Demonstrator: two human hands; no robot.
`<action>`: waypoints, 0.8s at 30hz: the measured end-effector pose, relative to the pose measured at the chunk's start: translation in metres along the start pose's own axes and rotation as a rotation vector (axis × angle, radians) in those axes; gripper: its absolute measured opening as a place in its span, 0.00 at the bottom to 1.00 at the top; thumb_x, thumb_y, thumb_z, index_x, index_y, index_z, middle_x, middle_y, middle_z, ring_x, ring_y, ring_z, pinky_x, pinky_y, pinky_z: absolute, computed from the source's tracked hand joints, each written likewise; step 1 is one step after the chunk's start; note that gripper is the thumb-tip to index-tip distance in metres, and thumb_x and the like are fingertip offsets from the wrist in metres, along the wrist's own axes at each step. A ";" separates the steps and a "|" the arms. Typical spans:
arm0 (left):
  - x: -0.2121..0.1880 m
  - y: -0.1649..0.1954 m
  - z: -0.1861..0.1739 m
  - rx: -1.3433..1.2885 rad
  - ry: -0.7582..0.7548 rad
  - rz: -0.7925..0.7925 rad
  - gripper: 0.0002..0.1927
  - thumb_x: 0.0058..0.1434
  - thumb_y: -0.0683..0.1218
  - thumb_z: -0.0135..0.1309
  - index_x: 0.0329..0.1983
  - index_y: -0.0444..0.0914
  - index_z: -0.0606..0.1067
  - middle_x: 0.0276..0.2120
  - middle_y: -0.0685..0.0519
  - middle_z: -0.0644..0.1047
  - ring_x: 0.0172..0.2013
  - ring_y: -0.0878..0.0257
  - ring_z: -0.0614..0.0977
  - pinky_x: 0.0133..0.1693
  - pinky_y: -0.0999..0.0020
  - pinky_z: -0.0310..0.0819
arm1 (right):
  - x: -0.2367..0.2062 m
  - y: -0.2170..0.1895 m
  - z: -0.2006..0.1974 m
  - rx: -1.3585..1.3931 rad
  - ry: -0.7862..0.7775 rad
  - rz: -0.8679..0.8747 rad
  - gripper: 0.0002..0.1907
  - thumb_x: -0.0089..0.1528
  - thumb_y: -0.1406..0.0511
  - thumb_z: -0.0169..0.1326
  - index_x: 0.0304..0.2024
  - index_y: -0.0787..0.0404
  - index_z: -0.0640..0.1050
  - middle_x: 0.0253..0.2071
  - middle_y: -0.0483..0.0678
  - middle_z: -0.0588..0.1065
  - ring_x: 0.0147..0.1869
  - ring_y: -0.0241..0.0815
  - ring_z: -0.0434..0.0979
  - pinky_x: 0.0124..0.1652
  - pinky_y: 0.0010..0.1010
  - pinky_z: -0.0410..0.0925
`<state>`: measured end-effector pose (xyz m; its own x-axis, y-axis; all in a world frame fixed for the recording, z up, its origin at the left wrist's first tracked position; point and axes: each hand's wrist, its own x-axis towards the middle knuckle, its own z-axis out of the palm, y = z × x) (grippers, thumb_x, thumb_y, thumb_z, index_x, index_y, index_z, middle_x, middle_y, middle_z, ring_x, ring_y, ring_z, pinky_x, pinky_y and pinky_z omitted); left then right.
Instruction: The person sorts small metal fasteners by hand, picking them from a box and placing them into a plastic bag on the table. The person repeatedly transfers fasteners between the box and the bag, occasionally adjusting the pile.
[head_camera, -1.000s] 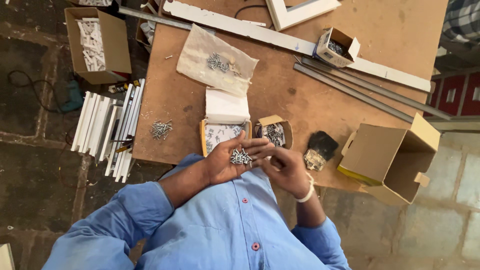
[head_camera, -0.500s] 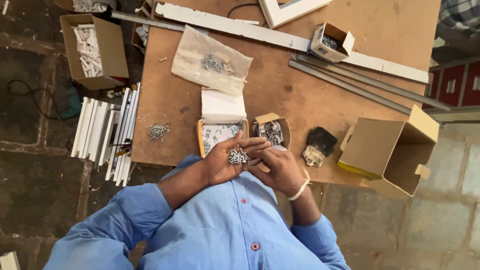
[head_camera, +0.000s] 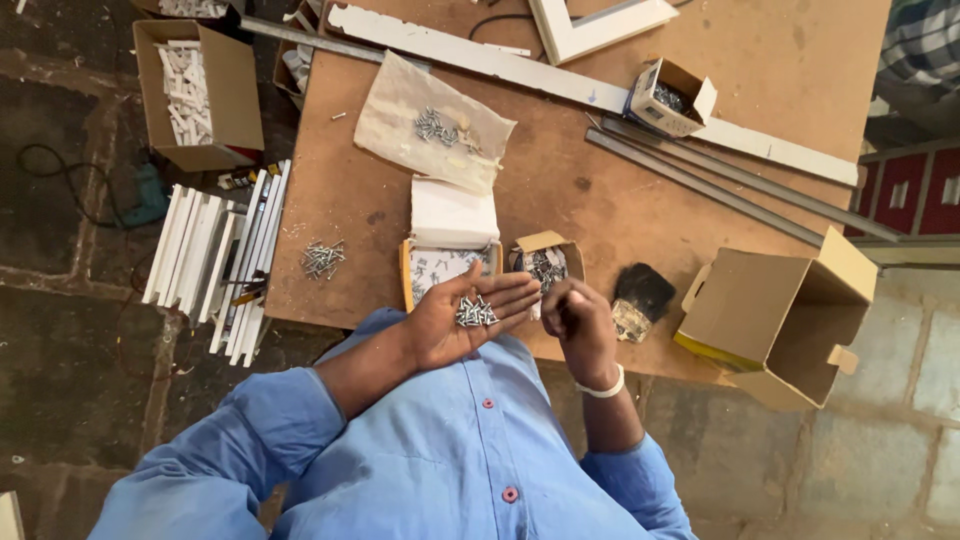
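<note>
- L hand (head_camera: 455, 322): palm up, fingers spread flat, cupping a small pile of screws (head_camera: 476, 312) in mid-palm. Released, not clenched; screws just rest on it.
- R hand (head_camera: 578, 322): fingers curled in, tips pinched together at upper left of hand. Looks like it's nipping sth small, but too tiny to tell what, or if anything's in there.
- Key relation: screw pile lies to the left of R hand's fingertips, near but apart; L fingertips point toward R hand, almost touching it. R hand is the free one & nearest the pile.
- Pile = jumble, no single long axis; screws point every which way.
- Small open box (head_camera: 545, 265) w/ more screws sits on counter (head_camera: 620, 200) just above/beyond both hands, between them; flap up.
- Yellow-rimmed box (head_camera: 448, 268) w/ white lid (head_camera: 453, 212) standing behind it, just left of small box, beyond L hand.
- L forearm comes in from lower left, blue sleeve; R forearm comes up from below, white wristband (head_camera: 600, 388) on wrist.
- Also on counter: loose screw heap (head_camera: 322, 258) near left edge, plastic bag (head_camera: 430, 122) w/ screws farther up, big open carton (head_camera: 775, 320) at right, black bag (head_camera: 640, 300) just right of R hand.
- Both hands hover over counter's near edge, close to chest.
</note>
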<state>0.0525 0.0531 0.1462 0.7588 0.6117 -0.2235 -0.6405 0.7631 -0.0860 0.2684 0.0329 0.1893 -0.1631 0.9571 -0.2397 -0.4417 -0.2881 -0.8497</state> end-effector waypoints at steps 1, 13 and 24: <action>0.001 0.000 0.001 -0.009 0.012 -0.002 0.35 0.75 0.60 0.35 0.70 0.26 0.62 0.67 0.37 0.68 0.70 0.49 0.67 0.71 0.54 0.60 | 0.000 -0.003 0.004 -0.344 -0.034 -0.056 0.11 0.64 0.62 0.58 0.36 0.66 0.82 0.24 0.42 0.71 0.25 0.30 0.64 0.26 0.25 0.59; -0.001 0.002 0.006 0.061 0.004 -0.014 0.34 0.77 0.61 0.34 0.70 0.28 0.64 0.65 0.41 0.70 0.67 0.54 0.71 0.66 0.59 0.65 | -0.006 -0.002 0.015 -0.999 -0.033 -0.117 0.04 0.59 0.70 0.64 0.36 0.65 0.83 0.21 0.42 0.65 0.24 0.29 0.59 0.25 0.24 0.54; 0.002 -0.001 0.006 0.007 0.012 -0.007 0.35 0.75 0.61 0.35 0.68 0.25 0.64 0.66 0.37 0.68 0.68 0.50 0.69 0.71 0.54 0.60 | -0.001 -0.017 0.007 -0.003 -0.075 0.084 0.11 0.65 0.66 0.54 0.36 0.71 0.79 0.28 0.44 0.70 0.27 0.32 0.61 0.28 0.24 0.56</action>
<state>0.0551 0.0546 0.1522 0.7620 0.6036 -0.2346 -0.6341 0.7690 -0.0806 0.2702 0.0367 0.2073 -0.2650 0.9245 -0.2740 -0.4215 -0.3666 -0.8294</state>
